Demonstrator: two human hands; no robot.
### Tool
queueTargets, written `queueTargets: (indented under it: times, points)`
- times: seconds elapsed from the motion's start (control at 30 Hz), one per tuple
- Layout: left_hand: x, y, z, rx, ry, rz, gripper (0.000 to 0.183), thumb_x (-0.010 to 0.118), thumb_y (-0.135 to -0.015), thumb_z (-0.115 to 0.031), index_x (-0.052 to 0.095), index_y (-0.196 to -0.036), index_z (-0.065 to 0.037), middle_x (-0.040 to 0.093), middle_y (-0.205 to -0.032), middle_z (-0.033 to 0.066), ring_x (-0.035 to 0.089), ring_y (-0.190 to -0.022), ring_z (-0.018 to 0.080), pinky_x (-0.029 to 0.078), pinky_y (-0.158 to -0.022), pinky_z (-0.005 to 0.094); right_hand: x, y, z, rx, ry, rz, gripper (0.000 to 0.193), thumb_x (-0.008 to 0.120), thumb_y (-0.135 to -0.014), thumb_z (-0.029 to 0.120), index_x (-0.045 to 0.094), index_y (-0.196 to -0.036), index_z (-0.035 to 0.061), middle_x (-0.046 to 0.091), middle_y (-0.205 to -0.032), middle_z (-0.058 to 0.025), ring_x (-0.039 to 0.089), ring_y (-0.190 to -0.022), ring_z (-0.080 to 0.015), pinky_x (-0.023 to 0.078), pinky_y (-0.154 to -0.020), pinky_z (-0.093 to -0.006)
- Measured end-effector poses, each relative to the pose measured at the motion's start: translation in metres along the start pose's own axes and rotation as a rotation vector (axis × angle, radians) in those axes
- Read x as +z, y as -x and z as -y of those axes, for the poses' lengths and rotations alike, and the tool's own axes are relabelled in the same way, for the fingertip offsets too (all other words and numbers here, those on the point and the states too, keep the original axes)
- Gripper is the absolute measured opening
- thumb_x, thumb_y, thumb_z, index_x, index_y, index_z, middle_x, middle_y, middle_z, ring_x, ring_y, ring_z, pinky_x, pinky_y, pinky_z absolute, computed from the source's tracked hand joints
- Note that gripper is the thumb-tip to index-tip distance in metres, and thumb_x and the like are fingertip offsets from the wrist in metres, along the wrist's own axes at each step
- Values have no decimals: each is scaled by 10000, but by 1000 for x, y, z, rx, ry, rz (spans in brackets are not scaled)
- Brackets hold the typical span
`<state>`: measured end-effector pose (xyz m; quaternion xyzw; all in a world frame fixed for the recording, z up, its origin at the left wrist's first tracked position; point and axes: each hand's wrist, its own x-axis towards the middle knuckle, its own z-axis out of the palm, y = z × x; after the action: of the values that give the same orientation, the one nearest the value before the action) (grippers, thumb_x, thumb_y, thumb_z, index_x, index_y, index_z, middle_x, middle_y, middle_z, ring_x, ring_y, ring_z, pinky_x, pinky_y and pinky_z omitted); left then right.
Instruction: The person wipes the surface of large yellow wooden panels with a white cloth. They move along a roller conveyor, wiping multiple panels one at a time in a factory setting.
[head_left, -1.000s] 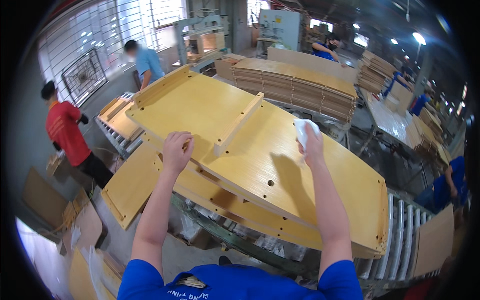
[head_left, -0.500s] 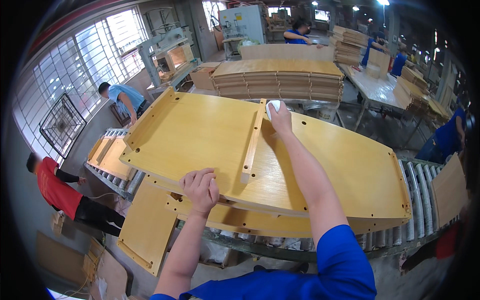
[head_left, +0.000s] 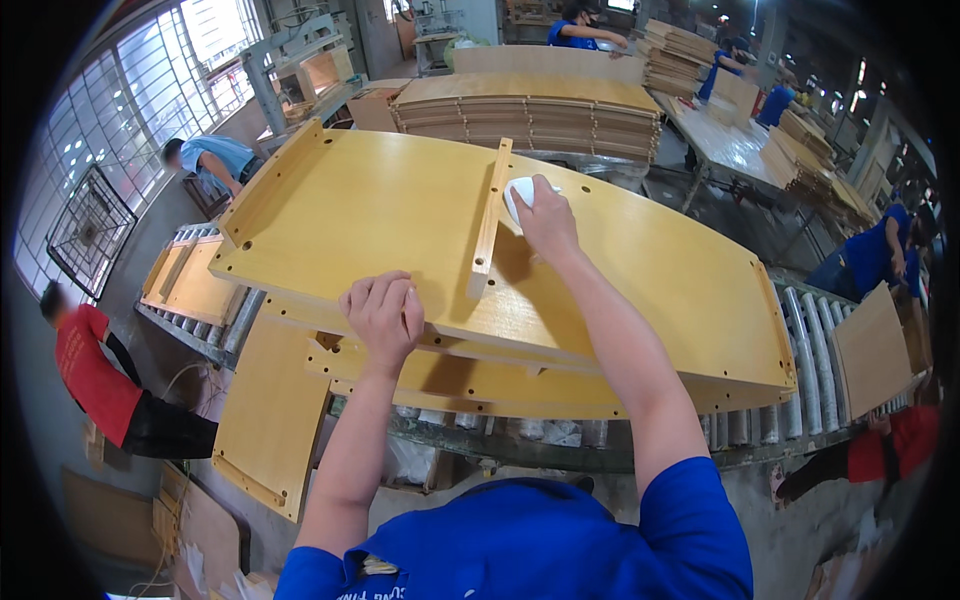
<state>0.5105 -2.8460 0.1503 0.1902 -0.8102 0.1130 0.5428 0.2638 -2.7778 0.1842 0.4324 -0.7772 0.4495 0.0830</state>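
Observation:
A large yellow wooden panel (head_left: 390,200) with dark holes lies across other panels in front of me. A narrow wooden crossbar (head_left: 489,220) runs over its top from the far edge toward the near one. My right hand (head_left: 549,220) presses a white cloth (head_left: 519,196) on the panel, just right of the crossbar. At the panel's near edge is my left hand (head_left: 384,315), its fingers curled closed. Its palm is hidden, so I cannot make out what it holds, if anything. A second yellow panel (head_left: 470,385) shows beneath the top one.
A roller conveyor (head_left: 808,350) runs under the panels. To the near left lies another yellow board (head_left: 265,410). Stacked panels (head_left: 530,120) stand beyond. A person in red (head_left: 90,370) is at left, another in light blue (head_left: 215,160) bends over boards, and others stand at right.
My right hand has drawn the cloth nearer to me alongside the crossbar. My left hand stays by the near edge. The whole scene sits higher in the view.

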Motion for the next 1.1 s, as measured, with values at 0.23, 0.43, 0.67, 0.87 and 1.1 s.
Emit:
queueTargets:
  times: [0.23,0.43,0.67,0.87,1.1]
  points:
    - [-1,4,-1,-26,22,11,70,553,-785,-171,604,-764,-128,644,-865,-38,518,-831,185,318,-791,331,-21,58,24,-67,-35,23,335,548,-897,329,450,-836,14,588,-688,-226,593,-696,-414,466,-624,-461]
    - [-2,4,-3,-37,37,39,60,559,-789,-169,605,-768,-136,649,-874,-40,517,-847,186,320,-803,330,-31,92,36,-123,27,57,269,552,-887,294,465,-869,40,625,-690,-193,617,-652,-398,494,-584,-467]
    - [-5,6,-2,-65,80,74,49,566,-789,-148,607,-782,-120,657,-888,-19,515,-870,202,331,-829,336,-33,99,28,42,-640,151,295,568,-893,322,505,-940,37,610,-688,-145,636,-613,-250,514,-583,-396]
    - [-6,9,1,-58,34,55,43,558,-781,-151,590,-771,-124,653,-902,-19,519,-871,204,329,-821,345,-56,31,-12,666,-1515,455,316,541,-916,333,531,-1090,69,620,-848,-79,605,-726,-148,509,-592,-319]
    - [1,8,-1,-29,39,24,78,517,-774,-136,586,-749,-111,656,-878,3,526,-851,210,332,-824,346,-5,-53,-66,542,-1068,174,250,621,-869,273,546,-1042,110,630,-792,-58,532,-570,-110,344,-402,-226]
